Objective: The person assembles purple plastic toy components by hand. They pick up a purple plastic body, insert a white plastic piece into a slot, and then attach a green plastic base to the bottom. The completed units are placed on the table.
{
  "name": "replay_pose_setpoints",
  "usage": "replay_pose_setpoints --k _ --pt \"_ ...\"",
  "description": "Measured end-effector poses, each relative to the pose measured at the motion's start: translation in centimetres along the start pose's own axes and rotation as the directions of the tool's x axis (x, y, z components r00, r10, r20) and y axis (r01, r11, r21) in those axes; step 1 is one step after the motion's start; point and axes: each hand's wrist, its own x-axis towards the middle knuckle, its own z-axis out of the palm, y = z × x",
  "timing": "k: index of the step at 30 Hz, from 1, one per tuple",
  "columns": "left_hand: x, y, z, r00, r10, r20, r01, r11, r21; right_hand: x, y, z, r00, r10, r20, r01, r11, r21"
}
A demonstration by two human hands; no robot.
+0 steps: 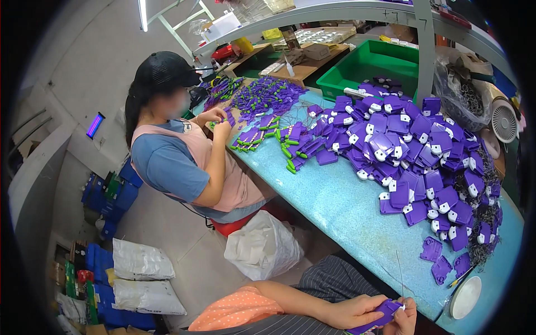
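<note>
Near the lower edge, my left hand grips a flat purple plastic piece with a white tip. My right hand pinches the same piece at its white end. From that end a thin dark wire sticks up. Beyond my hands, a large heap of similar purple pieces with white ends covers the right part of the blue table. A few purple plates without white ends lie at its near edge, beside a white round dish.
Across the table's left side, a person in a cap and pink apron handles small purple parts. Purple and green parts are piled there. A green bin stands behind the heap. A white bag sits on the floor; a small fan is at right.
</note>
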Motion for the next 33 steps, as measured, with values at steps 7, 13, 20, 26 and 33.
replay_pose_setpoints --k 7,13,20,26,33 --pt "1.2 -0.7 -0.9 0.993 -0.033 0.117 0.027 0.998 0.059 -1.2 -1.3 1.3 0.982 -0.172 -0.078 0.116 0.877 -0.466" --pt "3.7 -0.7 -1.9 0.989 -0.013 0.145 -0.005 0.992 0.123 -0.7 -3.2 1.1 0.968 -0.186 -0.167 0.032 0.755 -0.655" --pt "3.3 1.6 -3.2 0.979 -0.014 -0.202 -0.030 0.976 -0.214 -1.0 -3.2 0.6 0.983 0.154 -0.099 -0.167 0.531 -0.831" --pt "1.9 -0.8 -1.3 0.963 -0.105 -0.249 0.059 0.981 -0.183 -0.7 0.1 -0.8 0.977 -0.190 0.099 0.185 0.514 -0.838" --pt "2.4 -1.0 -1.9 0.951 -0.042 -0.305 0.036 0.999 -0.025 0.8 -1.4 0.2 0.954 -0.270 0.126 0.268 0.589 -0.763"
